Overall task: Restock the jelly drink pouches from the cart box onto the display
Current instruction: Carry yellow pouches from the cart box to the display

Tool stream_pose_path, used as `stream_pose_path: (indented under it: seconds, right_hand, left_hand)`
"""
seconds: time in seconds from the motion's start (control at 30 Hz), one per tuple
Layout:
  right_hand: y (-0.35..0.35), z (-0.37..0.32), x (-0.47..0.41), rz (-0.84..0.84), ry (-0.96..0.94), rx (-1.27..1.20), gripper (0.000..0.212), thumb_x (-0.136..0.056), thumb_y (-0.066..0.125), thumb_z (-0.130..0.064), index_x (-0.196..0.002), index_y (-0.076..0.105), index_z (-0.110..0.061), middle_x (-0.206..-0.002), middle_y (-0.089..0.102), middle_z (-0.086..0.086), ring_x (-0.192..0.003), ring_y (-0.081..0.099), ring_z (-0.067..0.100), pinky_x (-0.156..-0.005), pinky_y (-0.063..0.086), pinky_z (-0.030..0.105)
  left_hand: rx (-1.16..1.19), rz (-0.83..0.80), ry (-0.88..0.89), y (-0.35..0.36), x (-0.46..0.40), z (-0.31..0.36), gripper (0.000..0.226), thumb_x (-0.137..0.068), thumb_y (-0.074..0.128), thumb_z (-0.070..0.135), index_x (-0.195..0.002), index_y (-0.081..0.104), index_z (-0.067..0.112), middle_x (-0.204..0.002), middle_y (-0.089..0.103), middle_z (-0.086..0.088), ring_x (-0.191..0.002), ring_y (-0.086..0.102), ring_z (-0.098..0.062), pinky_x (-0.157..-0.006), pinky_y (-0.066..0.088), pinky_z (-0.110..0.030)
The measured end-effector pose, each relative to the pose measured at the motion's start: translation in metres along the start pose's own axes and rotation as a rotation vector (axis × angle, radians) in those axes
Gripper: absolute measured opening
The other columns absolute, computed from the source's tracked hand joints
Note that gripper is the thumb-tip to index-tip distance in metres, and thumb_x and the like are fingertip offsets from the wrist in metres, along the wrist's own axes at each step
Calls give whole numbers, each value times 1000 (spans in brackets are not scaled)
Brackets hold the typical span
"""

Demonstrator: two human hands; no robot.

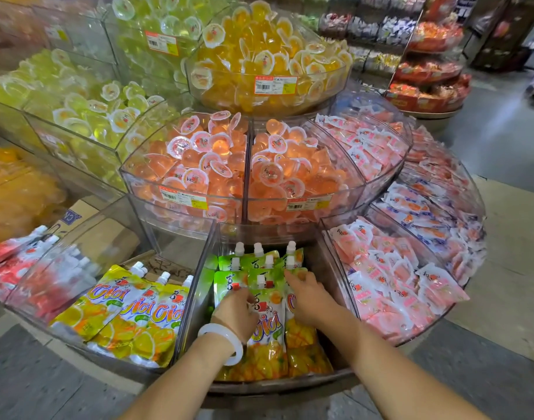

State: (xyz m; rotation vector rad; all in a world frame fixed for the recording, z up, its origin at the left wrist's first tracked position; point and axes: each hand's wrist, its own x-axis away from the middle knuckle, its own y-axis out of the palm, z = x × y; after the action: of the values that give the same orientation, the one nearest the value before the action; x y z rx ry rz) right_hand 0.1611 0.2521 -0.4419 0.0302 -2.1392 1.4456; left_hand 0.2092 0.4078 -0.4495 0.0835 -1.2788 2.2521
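Left grip (pixel 236 310) curled on mango pouch (pixel 267 325), right grip (pixel 308 295) flat, fingers extended

Both hands (pixel 278 301) rest on pouches (pixel 267 322) in the compartment (pixel 212 237) below the cup bins (pixel 244 204).

A: The clear, glossy plastic bin walls (pixel 196 286) of the round display catch the light like glass.

B: And the green and yellow jelly drink pouches (pixel 267 325) in the front bin are shiny printed film with smooth white plastic screw caps (pixel 239 248).

A: The orange jelly cups (pixel 199 159) above look like translucent plastic under glossy peel-off lids.

B: Matt brown cardboard box (pixel 93 231) behind the left bin. Smooth, milky white bangle (pixel 226 341) on the left wrist. The grey floor (pixel 32 383) looks matt and slightly rough.
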Motion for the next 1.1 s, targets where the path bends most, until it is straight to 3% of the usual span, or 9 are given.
stream_pose_path:
  seconds: [0.13,0.23,0.5,0.73,0.87,1.03,1.1]
  right_hand:
    - [-11,3,14,58,-40,-41,74,-87,54,-8,-150,19,-24,-149,23,14,-132,36,38,-108,37,42]
    - [-19,4,26,79,-84,-45,80,-79,66,-11,-148,24,-21,-142,31,15,-128,41,37,-105,40,41]
    - [-36,4,72,-15,-162,-10,95,-80,72,-15,-152,10,-20,-157,10,7,-139,27,30,-108,35,37]
    - [-84,29,133,186,-195,-137,85,-83,70,-26,-150,19,-17,-155,19,8,-142,24,25,-111,28,35]
    - [-100,87,190,333,-113,-102,81,-86,66,-27,-150,17,-17,-154,22,9,-140,27,25,-110,28,33]
    - [-67,194,268,349,96,-128,81,-76,75,-28,-143,30,-13,-139,39,15,-130,40,33,-104,38,38]
    - [-50,238,305,333,207,-137,85,-79,73,-29,-146,24,-13,-143,35,14,-133,37,34,-106,36,39]
  left_hand:
    - [-156,47,142,-14,-6,2,51,-84,65,24,-131,48,17,-135,47,-4,-123,47,-22,-99,40,-27]
    - [-279,15,198,-20,-6,4,74,-75,73,31,-139,39,21,-143,37,-6,-131,36,-26,-107,37,-34]
    - [-453,-179,169,-31,19,21,100,-70,78,42,-149,19,24,-157,13,-9,-144,14,-29,-114,28,-41]
    - [-363,53,401,-66,48,121,83,-73,78,34,-142,37,15,-141,41,-13,-131,38,-30,-106,33,-36]
    - [-412,57,570,-22,87,189,80,-73,75,36,-140,39,12,-137,44,-14,-129,39,-31,-106,33,-36]
    - [-464,-108,707,94,144,257,87,-71,72,45,-143,32,18,-141,39,-12,-130,37,-34,-106,36,-42]
    - [-524,-157,787,140,166,287,84,-71,71,46,-142,34,20,-138,41,-10,-130,38,-35,-106,36,-43]
